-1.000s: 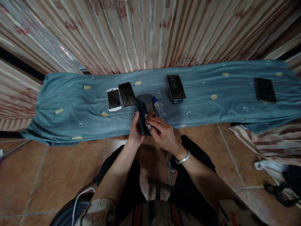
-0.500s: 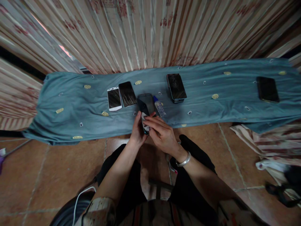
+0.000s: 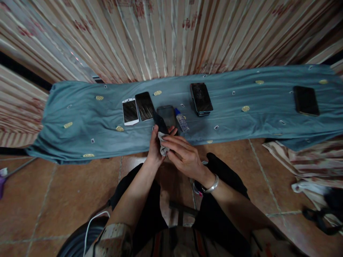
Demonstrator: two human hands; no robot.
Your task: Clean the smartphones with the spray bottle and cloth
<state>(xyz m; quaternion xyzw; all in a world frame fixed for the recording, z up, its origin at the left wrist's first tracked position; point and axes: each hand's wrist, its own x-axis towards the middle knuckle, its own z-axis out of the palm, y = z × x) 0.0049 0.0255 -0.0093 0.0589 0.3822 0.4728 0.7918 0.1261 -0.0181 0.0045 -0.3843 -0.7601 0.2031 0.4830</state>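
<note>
My left hand [image 3: 154,148] grips a dark phone [image 3: 160,122] held on edge over the near side of a blue-grey cloth [image 3: 80,121]. With its fingers closed on a small white wipe [image 3: 162,142], my right hand [image 3: 182,156] presses the wipe against the phone's side. A silver bangle [image 3: 210,186] circles my right wrist. Just beyond the held phone, another dark phone [image 3: 167,115] lies flat on the cloth, with a small clear bottle [image 3: 181,121] beside it.
A white phone [image 3: 130,111] and a black phone [image 3: 145,106] lie left of centre. A stack of phones [image 3: 201,98] sits to the right, one more dark phone [image 3: 306,100] far right. Striped curtains [image 3: 171,35] hang behind. Tiled floor [image 3: 53,192] lies below, crumpled fabric [image 3: 308,160] at right.
The held phone has turned more edge-on. My right hand has slid the white wipe up along it, towards the cloth.
</note>
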